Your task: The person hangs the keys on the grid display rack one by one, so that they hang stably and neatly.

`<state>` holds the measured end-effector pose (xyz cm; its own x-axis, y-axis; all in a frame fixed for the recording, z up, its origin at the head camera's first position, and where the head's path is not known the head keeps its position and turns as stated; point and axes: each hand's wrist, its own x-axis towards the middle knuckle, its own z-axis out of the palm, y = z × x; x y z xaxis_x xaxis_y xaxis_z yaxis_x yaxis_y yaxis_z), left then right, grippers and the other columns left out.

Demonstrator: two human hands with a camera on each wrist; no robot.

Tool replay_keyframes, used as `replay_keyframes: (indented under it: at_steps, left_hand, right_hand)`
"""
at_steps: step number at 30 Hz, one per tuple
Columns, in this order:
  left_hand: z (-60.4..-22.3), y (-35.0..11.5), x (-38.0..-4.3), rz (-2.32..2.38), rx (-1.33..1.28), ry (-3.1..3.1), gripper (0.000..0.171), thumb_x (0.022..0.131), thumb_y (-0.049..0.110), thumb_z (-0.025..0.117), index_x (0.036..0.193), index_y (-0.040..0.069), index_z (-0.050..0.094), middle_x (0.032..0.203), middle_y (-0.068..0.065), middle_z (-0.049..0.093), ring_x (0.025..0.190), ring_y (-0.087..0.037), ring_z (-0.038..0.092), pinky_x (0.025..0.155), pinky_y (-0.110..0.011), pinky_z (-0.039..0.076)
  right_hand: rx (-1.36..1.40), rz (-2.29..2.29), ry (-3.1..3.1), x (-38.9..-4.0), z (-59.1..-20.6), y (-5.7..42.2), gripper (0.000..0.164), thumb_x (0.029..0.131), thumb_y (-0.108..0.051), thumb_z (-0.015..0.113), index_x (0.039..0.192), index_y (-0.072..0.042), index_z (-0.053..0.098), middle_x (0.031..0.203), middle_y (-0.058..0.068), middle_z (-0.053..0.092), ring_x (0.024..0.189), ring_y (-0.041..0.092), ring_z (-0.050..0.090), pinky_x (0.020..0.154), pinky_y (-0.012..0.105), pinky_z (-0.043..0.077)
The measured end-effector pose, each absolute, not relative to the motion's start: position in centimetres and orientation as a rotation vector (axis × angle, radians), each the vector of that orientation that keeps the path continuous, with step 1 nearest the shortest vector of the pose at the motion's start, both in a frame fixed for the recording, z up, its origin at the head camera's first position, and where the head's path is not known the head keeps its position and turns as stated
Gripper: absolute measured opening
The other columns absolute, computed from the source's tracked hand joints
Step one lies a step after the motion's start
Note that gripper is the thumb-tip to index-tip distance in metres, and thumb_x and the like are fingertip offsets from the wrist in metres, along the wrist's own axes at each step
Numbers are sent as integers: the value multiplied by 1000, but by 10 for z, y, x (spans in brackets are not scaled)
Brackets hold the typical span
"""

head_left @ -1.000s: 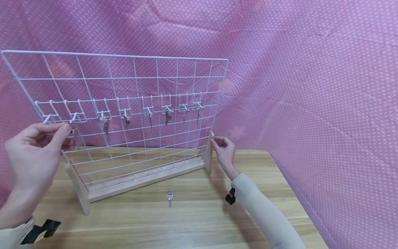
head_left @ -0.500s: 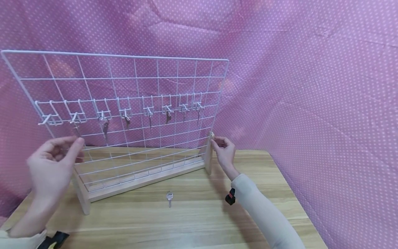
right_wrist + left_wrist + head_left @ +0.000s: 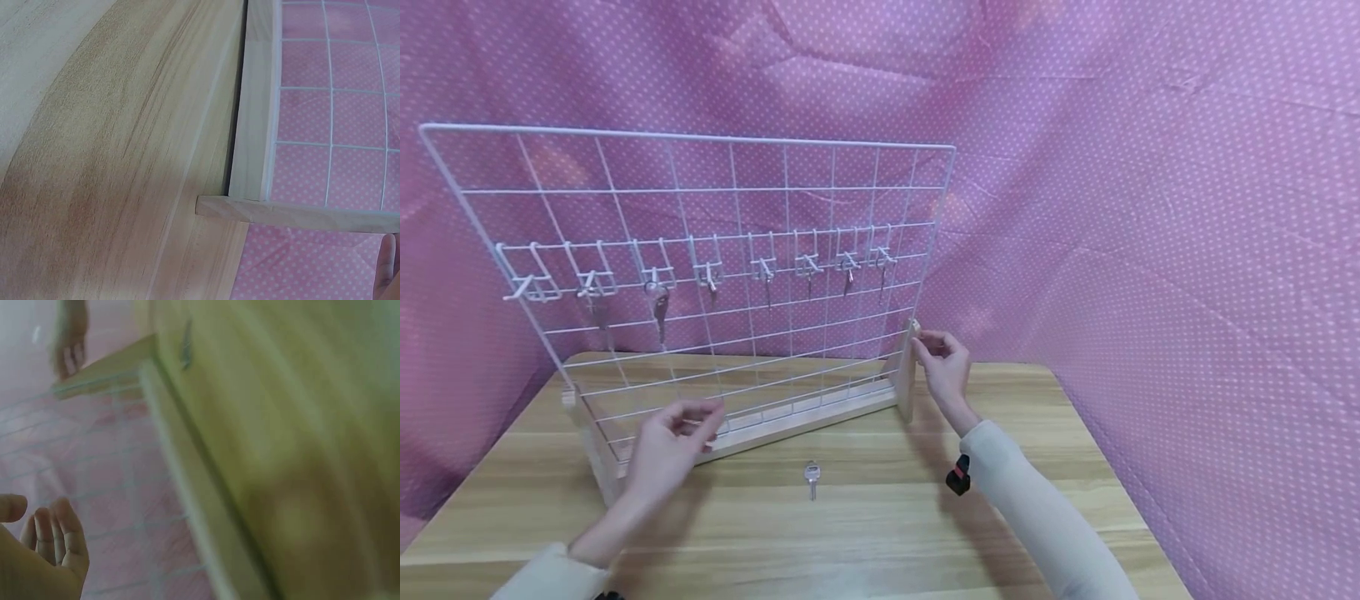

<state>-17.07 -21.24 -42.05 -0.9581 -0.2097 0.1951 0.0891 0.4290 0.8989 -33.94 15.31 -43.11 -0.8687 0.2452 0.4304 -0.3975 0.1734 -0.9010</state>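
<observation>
A white wire grid rack [image 3: 760,191] stands in a wooden base [image 3: 797,423]. Keys hang from several of its white hooks, among them a key [image 3: 660,308] on the third hook from the left. One loose key [image 3: 812,479] lies flat on the table in front of the base. My left hand [image 3: 666,446] hovers before the lower left of the grid; in the left wrist view its thumb stands apart from the loosely bent fingers [image 3: 70,531], with nothing between them. My right hand [image 3: 946,373] holds the wooden side upright [image 3: 905,375] at the rack's right end between thumb and fingers.
The rack rests on a wood-grain table [image 3: 880,542], whose right edge slants away toward the front. Pink dotted cloth [image 3: 1112,208] hangs behind the rack and along the right side.
My left hand has come down from the second hook from the left and moved right, to low in front of the grid. A key now hangs from that hook. The right hand has stayed put.
</observation>
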Motion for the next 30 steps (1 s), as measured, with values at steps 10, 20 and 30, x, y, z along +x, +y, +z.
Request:
replay_keyframes:
  at_steps: [10, 20, 30]
  left_hand:
    - [-475, -175, -188, -1726, 167, -2658, 27, 99, 16, 73, 120, -2, 70, 104, -13, 74, 70, -15, 63, 53, -24, 59]
    - [-495, -147, -205, -1785, 130, -2743, 19, 93, 6, 76, 106, -7, 72, 85, -15, 76, 66, -18, 68, 57, -32, 67]
    - [-500, -129, -215, -1684, 117, -2805, 9, 88, 4, 80, 94, 0, 75, 72, -7, 74, 52, -13, 60, 45, -26, 60]
  right_hand:
    - [166, 1770, -1910, -346, -439, 156, 21, 89, -4, 83, 106, 6, 75, 92, 17, 76, 69, 3, 65, 59, 12, 63]
    - [176, 1755, -1923, -344, -439, 157, 20, 90, -6, 82, 106, 4, 75, 93, 15, 77, 70, 3, 66, 60, 12, 64]
    - [182, 1766, -1921, -345, -440, 156, 21, 91, -6, 82, 107, 5, 74, 96, 22, 76, 70, 5, 66, 60, 12, 63]
